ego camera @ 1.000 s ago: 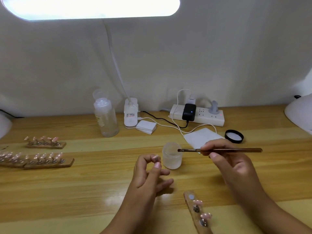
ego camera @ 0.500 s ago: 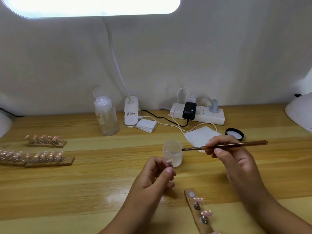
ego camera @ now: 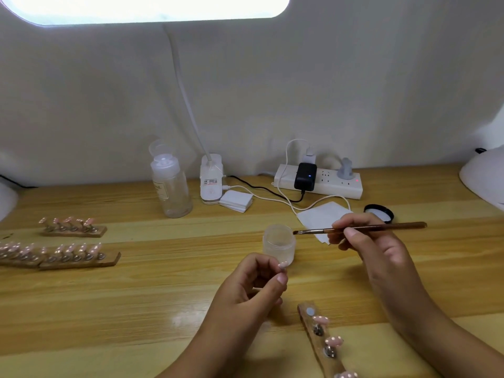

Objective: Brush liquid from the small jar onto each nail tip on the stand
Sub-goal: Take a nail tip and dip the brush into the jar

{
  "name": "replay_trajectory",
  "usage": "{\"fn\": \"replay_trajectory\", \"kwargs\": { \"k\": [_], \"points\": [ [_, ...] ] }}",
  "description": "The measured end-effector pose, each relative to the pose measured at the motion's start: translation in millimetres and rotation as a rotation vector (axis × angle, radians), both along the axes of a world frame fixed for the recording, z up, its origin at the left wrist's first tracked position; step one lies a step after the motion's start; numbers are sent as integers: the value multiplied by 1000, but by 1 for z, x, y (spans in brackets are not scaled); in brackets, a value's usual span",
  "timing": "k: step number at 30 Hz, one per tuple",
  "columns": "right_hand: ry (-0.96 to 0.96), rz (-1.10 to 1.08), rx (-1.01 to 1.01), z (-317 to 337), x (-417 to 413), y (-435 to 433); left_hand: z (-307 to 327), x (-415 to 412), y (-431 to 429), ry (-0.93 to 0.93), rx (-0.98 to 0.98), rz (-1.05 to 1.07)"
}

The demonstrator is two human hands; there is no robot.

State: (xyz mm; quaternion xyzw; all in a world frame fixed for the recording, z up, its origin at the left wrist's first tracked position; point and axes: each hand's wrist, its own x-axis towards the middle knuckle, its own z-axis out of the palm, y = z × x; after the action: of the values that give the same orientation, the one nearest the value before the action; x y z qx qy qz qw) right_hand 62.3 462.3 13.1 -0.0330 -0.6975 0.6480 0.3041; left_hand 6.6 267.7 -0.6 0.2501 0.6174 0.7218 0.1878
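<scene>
Nearest the wearer, a wooden stand [ego camera: 321, 347] runs off the bottom edge with three pink dotted nail tips still clipped on and one bare peg at its far end. Just beyond it the left hand [ego camera: 251, 290] pinches a single nail tip [ego camera: 283, 265] between thumb and forefinger, directly in front of the small jar [ego camera: 279, 242], which stands open. To the jar's right the right hand [ego camera: 365, 241] pinches a brush [ego camera: 360, 228], bristles just at the jar's rim, seemingly about to load. Whether any tip is already coated cannot be told. Left of the jar lie more stands of tips [ego camera: 58, 255]; behind it sit a clear bottle [ego camera: 171, 186], power strip [ego camera: 319, 181] and jar lid [ego camera: 379, 213] on the pale wooden desk [ego camera: 136, 296], with a white wall behind.
</scene>
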Motion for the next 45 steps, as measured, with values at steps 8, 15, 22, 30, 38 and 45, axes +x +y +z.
{"fn": "replay_trajectory", "kwargs": {
  "k": [8,15,22,30,38,45],
  "points": [
    [6,19,-190,-4,-2,10,1,-1,-1,49,-28,-12],
    [-16,346,-267,-7,-3,14,-1,-1,-1,154,-124,22],
    [-49,395,-221,-11,-3,11,-1,-2,-1,166,-150,20],
    [-91,256,-175,-12,-4,15,-1,-2,-3,174,-170,28],
    [-82,302,-145,-8,-1,10,4,2,-2,91,-152,-14],
    [-83,208,-124,-6,0,11,5,3,-2,129,-147,-6]
  ]
}}
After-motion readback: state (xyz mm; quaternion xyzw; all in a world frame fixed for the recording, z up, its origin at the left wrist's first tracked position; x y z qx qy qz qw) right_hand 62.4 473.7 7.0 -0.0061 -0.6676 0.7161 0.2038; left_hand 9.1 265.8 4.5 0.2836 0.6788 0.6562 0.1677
